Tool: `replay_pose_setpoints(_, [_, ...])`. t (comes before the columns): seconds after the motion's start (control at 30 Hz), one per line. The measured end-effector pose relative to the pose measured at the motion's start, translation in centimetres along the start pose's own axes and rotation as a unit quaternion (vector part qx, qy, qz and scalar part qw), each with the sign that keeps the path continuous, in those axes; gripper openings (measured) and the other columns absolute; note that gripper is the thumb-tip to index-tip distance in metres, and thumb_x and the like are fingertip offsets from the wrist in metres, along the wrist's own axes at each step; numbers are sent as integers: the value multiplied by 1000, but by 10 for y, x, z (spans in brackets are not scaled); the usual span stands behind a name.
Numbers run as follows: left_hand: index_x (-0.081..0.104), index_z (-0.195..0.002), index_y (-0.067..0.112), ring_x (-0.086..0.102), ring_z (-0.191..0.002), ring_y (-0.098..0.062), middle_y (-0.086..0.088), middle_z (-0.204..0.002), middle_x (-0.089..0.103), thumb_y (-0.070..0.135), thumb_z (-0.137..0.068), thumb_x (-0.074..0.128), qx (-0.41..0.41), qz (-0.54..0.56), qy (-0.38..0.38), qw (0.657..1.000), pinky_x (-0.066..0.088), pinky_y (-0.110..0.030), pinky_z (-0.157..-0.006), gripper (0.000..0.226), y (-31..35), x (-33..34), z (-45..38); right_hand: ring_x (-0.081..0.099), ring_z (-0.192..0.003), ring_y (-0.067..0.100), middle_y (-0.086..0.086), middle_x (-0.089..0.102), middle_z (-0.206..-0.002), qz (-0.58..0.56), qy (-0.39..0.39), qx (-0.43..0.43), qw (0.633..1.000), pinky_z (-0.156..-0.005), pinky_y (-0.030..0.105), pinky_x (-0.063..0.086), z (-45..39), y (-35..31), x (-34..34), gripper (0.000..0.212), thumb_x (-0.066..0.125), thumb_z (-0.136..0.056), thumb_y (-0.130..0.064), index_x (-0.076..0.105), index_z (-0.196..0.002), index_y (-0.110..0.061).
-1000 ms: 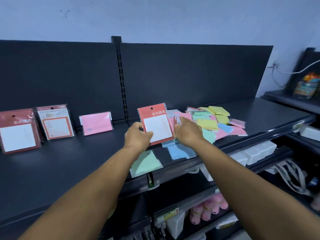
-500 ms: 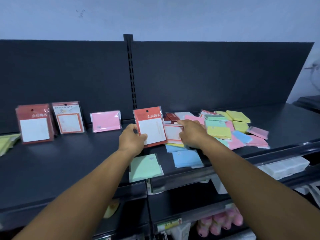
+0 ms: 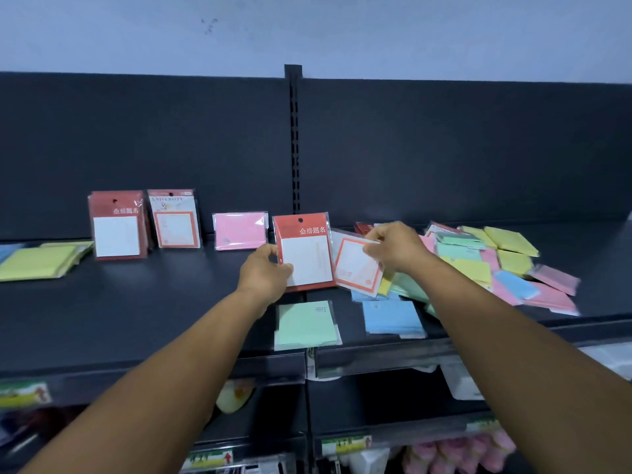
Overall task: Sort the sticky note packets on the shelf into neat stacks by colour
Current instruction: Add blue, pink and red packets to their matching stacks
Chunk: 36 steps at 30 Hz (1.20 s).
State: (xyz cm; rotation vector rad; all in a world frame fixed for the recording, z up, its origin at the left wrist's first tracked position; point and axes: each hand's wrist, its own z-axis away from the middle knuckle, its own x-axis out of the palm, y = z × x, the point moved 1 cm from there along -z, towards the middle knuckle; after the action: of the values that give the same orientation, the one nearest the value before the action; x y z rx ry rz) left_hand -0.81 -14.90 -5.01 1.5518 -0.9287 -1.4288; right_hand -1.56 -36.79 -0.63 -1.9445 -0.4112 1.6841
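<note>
Head view: above the dark metal shelf [image 3: 136, 323], the left hand [image 3: 263, 273] gripped a red-headed plastic-wrapped sticky note packet [image 3: 304, 251]; right fingers [image 3: 371, 249] pinched an orange-bordered white packet [image 3: 355, 268], whose glossy wrap risked slipping onto the loose multicoloured pile [image 3: 496, 265].

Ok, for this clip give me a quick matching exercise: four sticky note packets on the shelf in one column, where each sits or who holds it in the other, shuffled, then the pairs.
Things
1. red packet with white window
2. orange-bordered packet
3. pink packet
4. mint green packet

Places
A. lying flat near the shelf's front edge
B. gripped by the left hand
C. leaning against the back panel
D. pinched by the right hand

Pairs: 1-B, 2-D, 3-C, 4-A
</note>
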Motion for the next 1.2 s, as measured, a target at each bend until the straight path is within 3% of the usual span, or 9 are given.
replay_pose_setpoints(0.2, [56, -101, 21, 64, -93, -23, -2, -104, 66, 13, -92, 59, -2, 20, 43, 999, 56, -38, -80, 13, -1, -29, 1, 58, -78, 20, -1, 62, -82, -106, 74, -24, 991, -71, 30, 46, -4, -22, 9, 6, 55, -86, -18, 61, -85, -17])
replay_pose_setpoints(0.33, [55, -100, 23, 61, -77, -21, -4, -99, 68, 12, -92, 58, 1, 23, 65, 998, 49, -30, -61, 14, -10, -57, 0, 58, -77, 23, -2, 61, -78, -150, 66, -29, 986, -73, 35, 48, -7, -48, 31, 8, 54, -83, -14, 55, -79, -21])
replay_pose_setpoints(0.47, [54, -97, 26, 66, -92, -22, 0, -100, 67, 12, -92, 58, -8, 34, 81, 996, 56, -40, -85, 15, -24, -93, -3, 52, -74, 20, -2, 59, -81, -153, 60, -48, 985, -64, 27, 38, -7, -80, 55, 11, 54, -84, -10, 53, -89, -19])
replay_pose_setpoints(0.6, [55, -101, 25, 66, -95, -22, 1, -101, 66, 11, -92, 58, -14, 34, 95, 995, 55, -42, -89, 17, -41, -134, -12, 55, -77, 20, 0, 61, -84, -160, 44, -55, 985, -67, 28, 42, -6, -118, 83, 11, 54, -84, -8, 55, -91, -17])
replay_pose_setpoints(0.77, [55, -100, 24, 66, -93, -23, -2, -100, 68, 11, -90, 57, -33, -2, 139, 990, 54, -38, -87, 16, -67, -193, -30, 58, -79, 19, -1, 63, -88, -160, 24, -53, 985, -62, 28, 43, -10, -166, 122, 11, 51, -84, -8, 56, -90, -16])
replay_pose_setpoints(0.83, [55, -100, 23, 65, -91, -23, -3, -101, 68, 12, -90, 58, -45, -22, 153, 987, 54, -35, -84, 16, -81, -217, -39, 60, -81, 21, 1, 65, -90, -167, 14, -49, 985, -66, 31, 47, -13, -185, 140, 9, 52, -85, -8, 56, -88, -16])
replay_pose_setpoints(0.93, [57, -100, 17, 59, -86, -22, -4, -99, 65, 9, -89, 55, -50, -52, 171, 983, 44, -27, -74, 13, -98, -247, -51, 57, -79, 20, 0, 63, -88, -169, 4, -34, 985, -66, 31, 45, -19, -209, 169, 8, 51, -85, -10, 54, -85, -17])
replay_pose_setpoints(1.2, [57, -102, 15, 57, -85, -22, -3, -92, 65, 10, -89, 56, -43, -113, 149, 981, 40, -27, -72, 14, -127, -282, -96, 55, -85, 24, 3, 59, -89, -126, 13, 12, 992, -75, 32, 45, -40, -247, 220, 4, 53, -87, -8, 53, -85, -13])
